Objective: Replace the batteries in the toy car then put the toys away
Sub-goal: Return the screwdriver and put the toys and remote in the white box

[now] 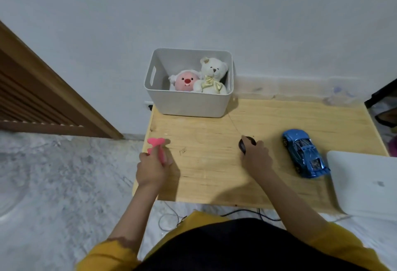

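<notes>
hidden: small dark rounded object (247,143) mostly covered by right hand (256,157), identity unclear | left hand (152,168) grips pink plastic toy (158,147), lower part concealed | glossy blue toy car (304,152) lies on pale wooden table (210,176), at 3 o'clock from right hand, untouched | white plastic bin (189,103) at 12 o'clock

The one camera sits up on the person's head and looks forward and down, close over the small light wooden table (214,163), so the two hands are near the middle, the white wall fills the top, and the grey floor is on the left.
</notes>
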`<state>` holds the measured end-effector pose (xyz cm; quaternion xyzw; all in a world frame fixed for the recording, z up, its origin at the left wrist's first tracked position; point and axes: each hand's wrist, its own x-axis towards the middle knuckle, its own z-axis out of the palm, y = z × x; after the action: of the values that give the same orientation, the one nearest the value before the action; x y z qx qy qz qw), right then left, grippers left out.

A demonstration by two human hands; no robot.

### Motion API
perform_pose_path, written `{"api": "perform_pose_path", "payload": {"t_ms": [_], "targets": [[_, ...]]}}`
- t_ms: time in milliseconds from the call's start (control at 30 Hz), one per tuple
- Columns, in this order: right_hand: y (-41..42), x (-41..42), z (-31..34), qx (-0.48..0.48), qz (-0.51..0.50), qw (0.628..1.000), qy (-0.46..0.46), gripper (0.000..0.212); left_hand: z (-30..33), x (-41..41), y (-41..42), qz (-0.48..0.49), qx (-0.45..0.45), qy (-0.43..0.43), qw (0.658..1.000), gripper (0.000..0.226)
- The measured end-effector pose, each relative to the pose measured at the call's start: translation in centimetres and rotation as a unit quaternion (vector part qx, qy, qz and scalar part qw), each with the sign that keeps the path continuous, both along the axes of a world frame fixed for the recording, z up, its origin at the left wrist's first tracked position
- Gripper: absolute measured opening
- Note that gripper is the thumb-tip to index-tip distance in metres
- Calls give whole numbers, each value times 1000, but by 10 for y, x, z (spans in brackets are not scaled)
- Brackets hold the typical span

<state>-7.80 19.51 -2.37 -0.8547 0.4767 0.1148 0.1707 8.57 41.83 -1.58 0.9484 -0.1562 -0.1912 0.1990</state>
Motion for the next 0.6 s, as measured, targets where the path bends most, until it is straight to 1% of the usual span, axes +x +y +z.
{"api": "perform_pose_path", "payload": {"t_ms": [100,200,267,367,467,533,600], "targets": [[0,-3,-3,2,-3,1000,-28,63,0,-3,0,-3,-50,6,999,58],[-2,-7,2,14,-31,995,-89,66,7,-5,-3,7,-90,-15,996,53],[-4,-11,10,3,-36,988,-152,69,15,-6,-7,7,-131,-53,990,54],[-5,-11,29,-54,-36,966,-250,66,39,-5,-21,13,-212,-130,969,51],[-11,4,53,-131,-22,943,-305,57,68,7,-42,31,-273,-161,948,56],[-15,15,70,-171,-2,929,-327,44,85,19,-56,23,-304,-177,936,57],[-17,24,90,-187,12,914,-361,32,98,31,-69,16,-320,-184,929,56]]}}
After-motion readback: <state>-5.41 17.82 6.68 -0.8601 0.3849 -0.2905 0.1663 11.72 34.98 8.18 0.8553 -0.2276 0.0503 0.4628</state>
